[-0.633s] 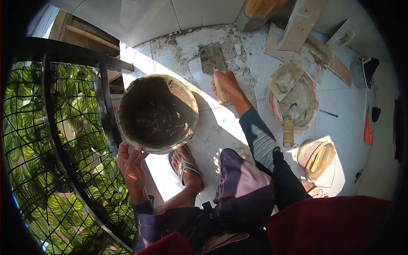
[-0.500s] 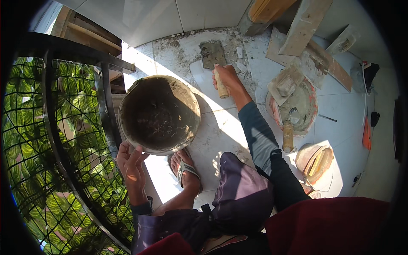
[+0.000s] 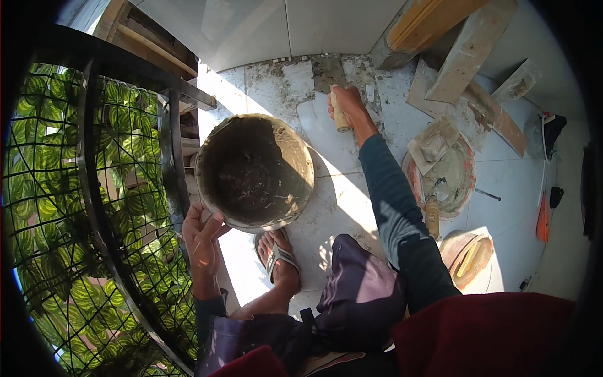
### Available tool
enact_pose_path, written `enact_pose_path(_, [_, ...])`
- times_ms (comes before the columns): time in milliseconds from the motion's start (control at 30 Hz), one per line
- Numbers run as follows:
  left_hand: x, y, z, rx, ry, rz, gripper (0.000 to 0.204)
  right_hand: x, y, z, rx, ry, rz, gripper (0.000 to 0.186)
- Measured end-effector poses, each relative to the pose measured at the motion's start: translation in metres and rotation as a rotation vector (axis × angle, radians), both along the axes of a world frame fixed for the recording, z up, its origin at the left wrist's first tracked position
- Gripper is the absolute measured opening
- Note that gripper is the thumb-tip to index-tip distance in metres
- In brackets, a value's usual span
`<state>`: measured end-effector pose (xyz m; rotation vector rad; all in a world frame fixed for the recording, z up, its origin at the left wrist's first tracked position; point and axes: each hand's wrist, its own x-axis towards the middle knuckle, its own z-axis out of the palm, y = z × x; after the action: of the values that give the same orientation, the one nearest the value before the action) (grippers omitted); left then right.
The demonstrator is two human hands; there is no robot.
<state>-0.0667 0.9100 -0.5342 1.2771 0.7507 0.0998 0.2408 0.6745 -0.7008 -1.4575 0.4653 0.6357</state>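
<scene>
In my right hand (image 3: 349,105) is the wooden handle (image 3: 340,113) of a flat trowel. Its rectangular, mortar-smeared blade (image 3: 328,74) lies flat against the dirty floor close to the wall's foot. My left hand (image 3: 204,245) pinches the near-left rim of a large round bucket (image 3: 254,169), its thumb on the edge. Grey mortar residue coats the inside of the bucket, which stands on the tiles in front of my sandalled foot (image 3: 277,254). Crumbs and streaks of grey mortar (image 3: 276,85) cover the floor to the left of the blade.
A red-rimmed basin (image 3: 461,182) of wet mortar stands at right, with a wooden-handled trowel (image 3: 433,213) and a caked float in it. Planks (image 3: 471,50) lean at the back right. Black railing (image 3: 103,207) with mesh and leaves runs along the left. A round container (image 3: 466,254) sits near right.
My right hand has pushed the trowel forward across the floor, nearer the wall. My left hand stays on the bucket rim. The whole view has shifted slightly.
</scene>
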Motion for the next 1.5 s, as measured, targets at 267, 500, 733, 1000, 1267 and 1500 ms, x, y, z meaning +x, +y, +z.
enact_pose_path(267, [0.023, 0.013, 0.003, 0.148, 0.059, -0.094, 0.038, -0.028, -0.001, -0.025, -0.015, -0.180, -0.020, 0.036])
enact_pose_path(500, [0.037, 0.013, 0.003, 0.186, 0.077, -0.117, 0.036, -0.095, -0.018, 0.042, 0.075, -0.283, 0.075, 0.034])
enact_pose_path(733, [0.030, 0.025, -0.002, 0.199, 0.108, -0.100, 0.040, -0.159, -0.045, 0.073, -0.325, -0.884, 0.403, 0.027])
enact_pose_path(1000, [0.027, 0.026, -0.008, 0.167, 0.077, -0.094, 0.032, -0.150, -0.069, 0.045, 0.094, -0.065, 0.089, 0.033])
enact_pose_path(1267, [0.019, 0.026, -0.010, 0.160, 0.077, -0.089, 0.030, -0.114, -0.065, 0.037, 0.029, -0.133, -0.134, 0.025])
enact_pose_path(1500, [0.018, 0.028, -0.012, 0.157, 0.060, -0.094, 0.033, -0.107, -0.086, 0.038, -1.148, -0.589, 0.170, 0.032])
